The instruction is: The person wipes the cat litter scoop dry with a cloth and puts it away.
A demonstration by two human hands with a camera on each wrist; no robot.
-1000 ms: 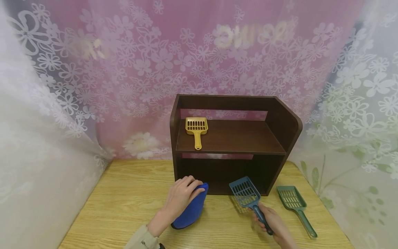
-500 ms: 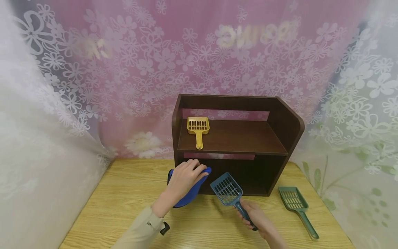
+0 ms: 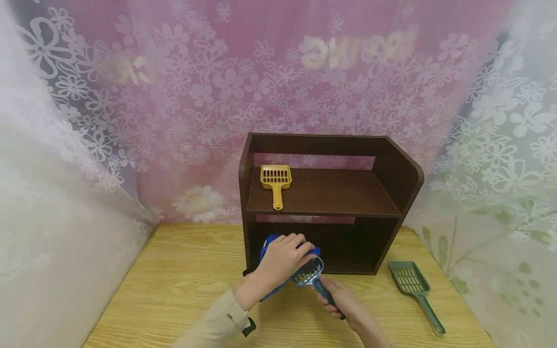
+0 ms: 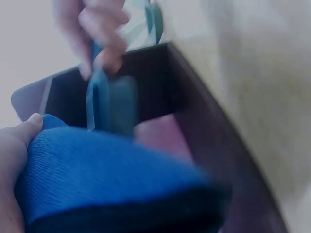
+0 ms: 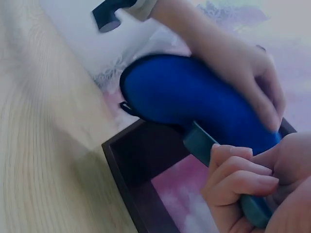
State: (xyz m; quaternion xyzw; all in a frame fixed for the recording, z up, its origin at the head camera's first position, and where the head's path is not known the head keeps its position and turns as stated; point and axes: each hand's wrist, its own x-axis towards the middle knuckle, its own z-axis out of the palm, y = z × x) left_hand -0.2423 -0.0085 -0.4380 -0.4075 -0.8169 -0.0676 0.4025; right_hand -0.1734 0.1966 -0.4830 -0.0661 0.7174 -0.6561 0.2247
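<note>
My left hand (image 3: pixel 282 258) grips a blue cloth (image 5: pixel 180 92) with black edging and a small black loop, thumb curled over one end. The cloth (image 4: pixel 102 170) bulges in the left wrist view. My right hand (image 3: pixel 344 299) holds a dark blue-teal litter scoop (image 3: pixel 324 293) by its handle, fingers curled round it. In the head view the scoop's slotted head tilts up to the left, partly covered by the cloth and left hand. Both are held in front of the shelf's lower compartment.
A dark brown two-tier shelf (image 3: pixel 324 193) stands at the back of the wooden table (image 3: pixel 183 275). On its upper board lies a yellow litter scoop (image 3: pixel 276 183). To the shelf's right, a green litter scoop (image 3: pixel 413 285) lies on the table. Floral curtains (image 3: pixel 196 121) surround the table.
The right hand has moved left with the blue-teal scoop. The left hand has lifted the blue cloth, then carried it right onto the scoop's head. The yellow and green scoops have stayed put.
</note>
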